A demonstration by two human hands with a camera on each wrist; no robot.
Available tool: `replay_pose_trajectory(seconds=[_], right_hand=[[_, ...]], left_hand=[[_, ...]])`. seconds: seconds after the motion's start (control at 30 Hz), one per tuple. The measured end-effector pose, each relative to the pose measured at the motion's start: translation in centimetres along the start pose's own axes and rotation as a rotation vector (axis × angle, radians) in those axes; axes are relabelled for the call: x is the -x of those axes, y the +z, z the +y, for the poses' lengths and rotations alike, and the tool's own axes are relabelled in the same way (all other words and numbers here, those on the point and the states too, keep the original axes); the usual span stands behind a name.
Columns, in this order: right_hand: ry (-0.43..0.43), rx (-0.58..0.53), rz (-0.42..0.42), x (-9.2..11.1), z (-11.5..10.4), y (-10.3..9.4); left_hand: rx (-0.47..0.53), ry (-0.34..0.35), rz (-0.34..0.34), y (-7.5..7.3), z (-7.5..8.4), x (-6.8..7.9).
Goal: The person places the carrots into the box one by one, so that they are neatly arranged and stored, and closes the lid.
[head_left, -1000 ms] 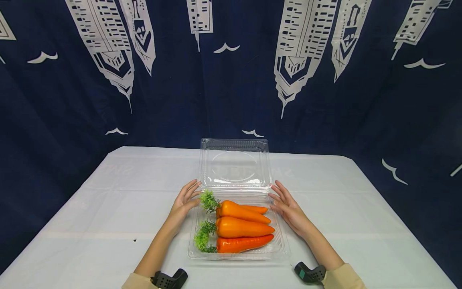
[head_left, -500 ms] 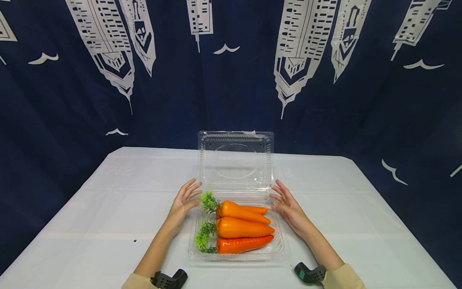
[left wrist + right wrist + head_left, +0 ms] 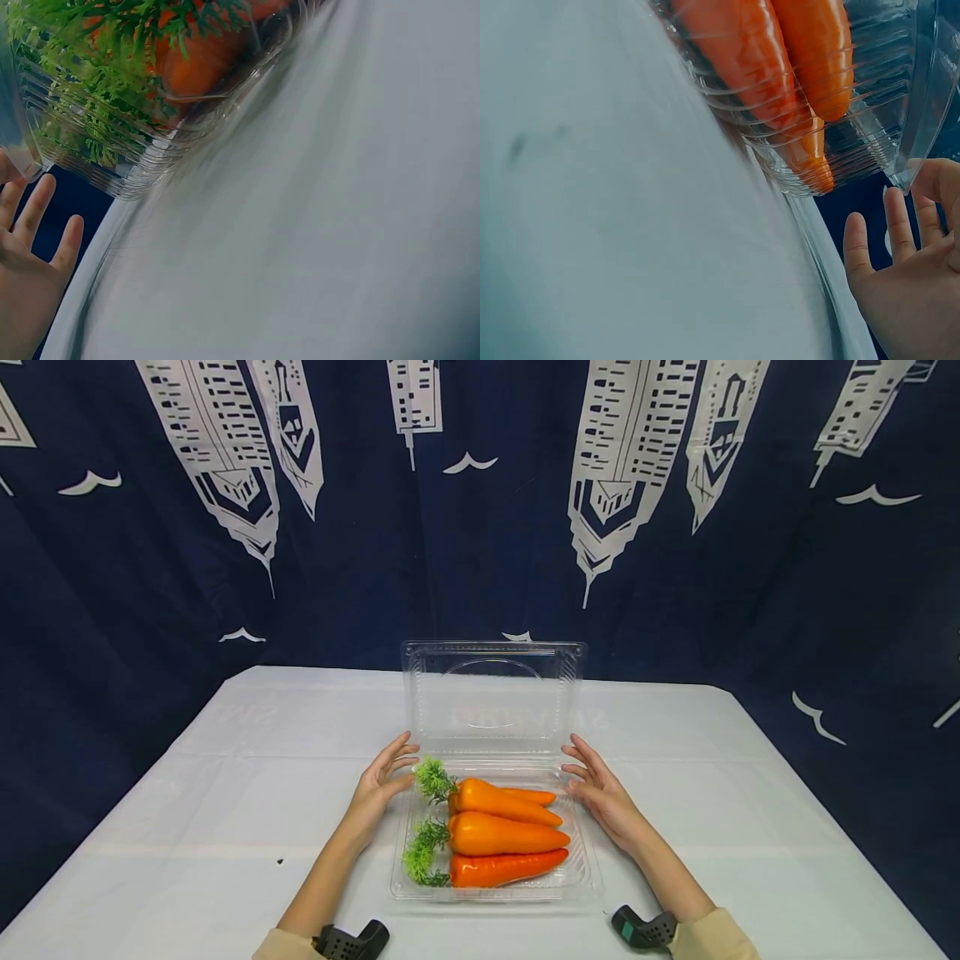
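Observation:
A clear plastic clamshell container [image 3: 495, 895] rests on the white table with several orange carrots [image 3: 510, 833] in its base. Their frilly green tops [image 3: 420, 860] point left. The see-through lid [image 3: 495, 693] stands raised at the far side. My left hand [image 3: 380, 785] is at the left rear of the base, its fingers fairly straight and spread. Opposite it, my right hand [image 3: 603, 797] has its fingers extended by the right rear corner. In the right wrist view, a digit touches or nearly touches the container's corner; exact contact is unclear.
The white-covered table [image 3: 225, 793] extends to both sides and behind the container. A dark blue curtain [image 3: 360, 585] with white building prints hangs beyond it. A small dark speck [image 3: 281, 861] lies on the left of the table. Black devices [image 3: 643, 927] sit on the wrists.
The lid has swung up from leaning far back, and its upper edge now looks wider and nearer. Both hands and the carrots have stayed almost in place.

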State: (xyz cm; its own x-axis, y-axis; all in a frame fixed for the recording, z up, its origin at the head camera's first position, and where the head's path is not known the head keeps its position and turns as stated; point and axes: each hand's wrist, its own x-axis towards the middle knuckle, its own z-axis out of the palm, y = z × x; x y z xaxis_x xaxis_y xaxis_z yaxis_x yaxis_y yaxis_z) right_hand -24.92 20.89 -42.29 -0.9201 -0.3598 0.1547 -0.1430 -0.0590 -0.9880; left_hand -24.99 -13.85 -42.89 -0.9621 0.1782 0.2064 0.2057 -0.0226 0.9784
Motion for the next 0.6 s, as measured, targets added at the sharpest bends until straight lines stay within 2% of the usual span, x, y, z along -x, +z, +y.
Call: replay_pose_trajectory(seconds=[0.17,0.4,0.6], right_hand=[[-0.019,0.021,0.022,0.0,0.0,0.0],[-0.095,0.130,0.055,0.0,-0.5,-0.2],[-0.136,0.215,0.109,0.1,-1.4,-0.1]], left_hand=[[0.001,0.005,0.011,0.1,0.1,0.0],[0.007,-0.021,0.026,0.1,0.5,0.1],[0.001,0.005,0.047,0.0,1.1,0.1]])
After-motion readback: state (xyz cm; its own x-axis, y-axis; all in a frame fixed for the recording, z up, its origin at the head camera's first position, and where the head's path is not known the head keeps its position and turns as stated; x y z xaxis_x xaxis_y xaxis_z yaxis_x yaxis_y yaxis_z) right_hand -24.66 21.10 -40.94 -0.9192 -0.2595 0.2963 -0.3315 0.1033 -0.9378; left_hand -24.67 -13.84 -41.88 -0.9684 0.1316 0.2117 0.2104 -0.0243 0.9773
